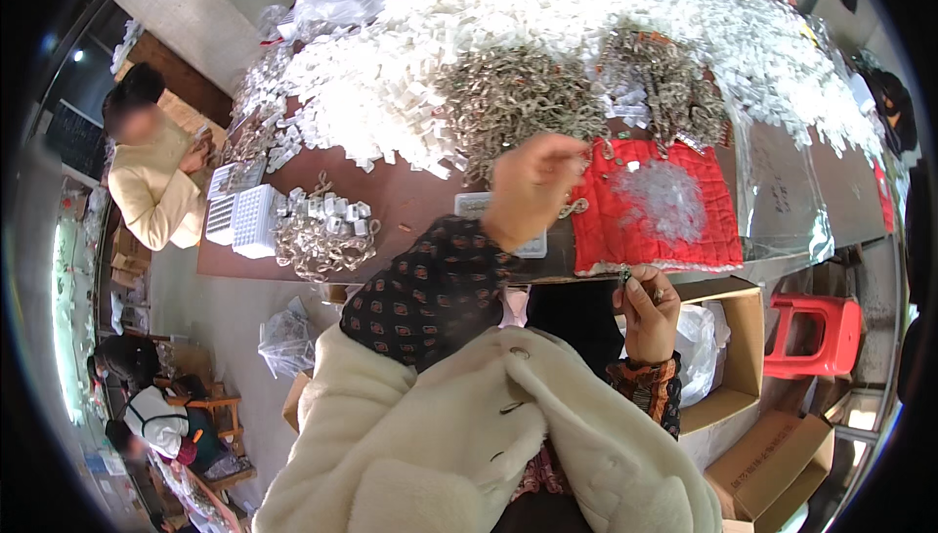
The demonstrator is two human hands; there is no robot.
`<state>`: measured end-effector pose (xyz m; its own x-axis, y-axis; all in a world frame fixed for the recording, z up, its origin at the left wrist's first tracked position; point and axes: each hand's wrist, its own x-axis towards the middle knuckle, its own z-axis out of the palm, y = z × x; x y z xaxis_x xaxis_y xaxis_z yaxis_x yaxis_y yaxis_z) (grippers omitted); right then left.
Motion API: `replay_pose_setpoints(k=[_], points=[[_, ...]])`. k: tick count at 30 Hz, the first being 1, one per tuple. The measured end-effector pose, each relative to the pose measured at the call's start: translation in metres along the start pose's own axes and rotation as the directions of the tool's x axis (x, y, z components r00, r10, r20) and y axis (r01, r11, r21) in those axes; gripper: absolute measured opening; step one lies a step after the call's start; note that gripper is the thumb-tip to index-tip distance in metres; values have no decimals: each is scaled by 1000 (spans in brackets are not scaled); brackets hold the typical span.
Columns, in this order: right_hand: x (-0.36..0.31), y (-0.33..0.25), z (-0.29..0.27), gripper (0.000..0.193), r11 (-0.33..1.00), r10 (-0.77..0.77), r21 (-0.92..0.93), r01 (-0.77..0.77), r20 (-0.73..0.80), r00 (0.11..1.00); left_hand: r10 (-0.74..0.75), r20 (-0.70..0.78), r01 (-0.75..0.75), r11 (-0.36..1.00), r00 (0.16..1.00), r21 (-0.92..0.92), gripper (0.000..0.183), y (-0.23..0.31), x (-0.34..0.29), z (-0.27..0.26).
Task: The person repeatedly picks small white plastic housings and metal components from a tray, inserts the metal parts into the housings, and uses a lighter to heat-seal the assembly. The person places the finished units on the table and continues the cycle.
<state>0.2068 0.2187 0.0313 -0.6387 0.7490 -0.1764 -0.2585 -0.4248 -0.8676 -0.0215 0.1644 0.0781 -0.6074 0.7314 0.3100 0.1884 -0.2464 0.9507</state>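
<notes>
My left hand (pixel 532 189) is stretched over the table edge, beside a red cloth (pixel 604 225). Its fingers are smeared by motion, so whether they hold anything is unclear. A small loop of metallic strap (pixel 574 208) lies close to this hand, and a pale plastic tray (pixel 473 203) is partly covered by it. Just below the cloth, my right hand (pixel 650 313) is closed, thumb against fingers, on a small shiny metal piece (pixel 623 277). Clear, thin bits (pixel 664 201) are scattered on the cloth. Beyond it lie heaps of tangled metallic straps (pixel 523 103).
A large mound of small white pieces (pixel 410 64) covers the table's far part. White racks (pixel 254 223) and strapped white pieces (pixel 327 230) lie at left. A cardboard box (pixel 738 347) and red stool (pixel 816 336) stand at right. A co-worker (pixel 156 176) is at left.
</notes>
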Motion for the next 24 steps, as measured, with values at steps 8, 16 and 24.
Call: replay_pose_setpoints(k=[8,16,24], points=[[15,8,34,10,993,80,-96,-71,90,993,268,-522,291,589,810,754,18,-55,-20,-155],[17,14,60,11,973,120,-212,-85,155,981,196,-493,306,578,848,756,20,-70,-17,-185],[30,12,118,8,916,-36,-373,151,298,954,-355,-218,322,931,909,-173,1,-25,-51,-175]])
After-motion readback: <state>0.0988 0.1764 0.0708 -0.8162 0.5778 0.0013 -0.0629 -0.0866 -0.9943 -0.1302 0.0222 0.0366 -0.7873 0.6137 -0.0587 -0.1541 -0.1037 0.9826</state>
